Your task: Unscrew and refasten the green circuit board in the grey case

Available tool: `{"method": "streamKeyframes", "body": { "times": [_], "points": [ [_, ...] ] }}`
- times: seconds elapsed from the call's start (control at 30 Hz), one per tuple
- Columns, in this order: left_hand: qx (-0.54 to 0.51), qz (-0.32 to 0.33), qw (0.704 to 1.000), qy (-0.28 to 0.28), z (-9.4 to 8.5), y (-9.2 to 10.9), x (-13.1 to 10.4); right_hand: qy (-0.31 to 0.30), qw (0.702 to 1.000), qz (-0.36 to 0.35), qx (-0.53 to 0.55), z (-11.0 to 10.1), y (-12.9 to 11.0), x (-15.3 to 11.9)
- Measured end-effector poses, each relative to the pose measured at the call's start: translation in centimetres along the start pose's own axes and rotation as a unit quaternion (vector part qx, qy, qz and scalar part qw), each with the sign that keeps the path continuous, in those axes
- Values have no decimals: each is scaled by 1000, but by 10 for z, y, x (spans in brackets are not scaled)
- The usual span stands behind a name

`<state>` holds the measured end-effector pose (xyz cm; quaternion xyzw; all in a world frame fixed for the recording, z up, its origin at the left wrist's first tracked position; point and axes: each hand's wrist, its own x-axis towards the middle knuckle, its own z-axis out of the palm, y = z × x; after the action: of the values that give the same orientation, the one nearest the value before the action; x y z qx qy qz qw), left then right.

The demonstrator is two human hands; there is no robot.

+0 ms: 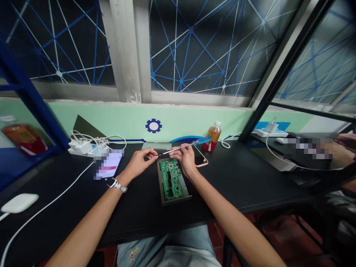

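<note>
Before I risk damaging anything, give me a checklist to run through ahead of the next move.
1. Screwdriver gripped in the right hand: ok.
2. Screw at the screwdriver's tip: cannot tell; the left hand has its fingers close by, and the detail is too small.
3. Circuit board face up in its open-topped case: ok.
4. Drink bottle upright and capped: ok.
5. Wristwatch off: not ok; it is on the left wrist.
</note>
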<state>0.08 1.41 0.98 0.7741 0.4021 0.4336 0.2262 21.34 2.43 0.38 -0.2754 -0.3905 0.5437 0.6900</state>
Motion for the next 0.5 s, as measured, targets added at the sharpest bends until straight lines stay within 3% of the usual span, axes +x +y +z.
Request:
{"method": "streamKeyframes", "body": {
  "times": [0.17, 0.33, 0.5],
  "points": [
    [2, 12, 1000, -8, 3, 3, 0, -3, 1000, 11, 0, 1, 0, -1],
    [14, 23, 999, 24, 6, 8, -2, -11, 1000, 14, -20, -1, -2, 0],
    [57, 53, 996, 33, 10, 21, -5, 22, 999, 34, -21, -1, -3, 0]
  ]
}}
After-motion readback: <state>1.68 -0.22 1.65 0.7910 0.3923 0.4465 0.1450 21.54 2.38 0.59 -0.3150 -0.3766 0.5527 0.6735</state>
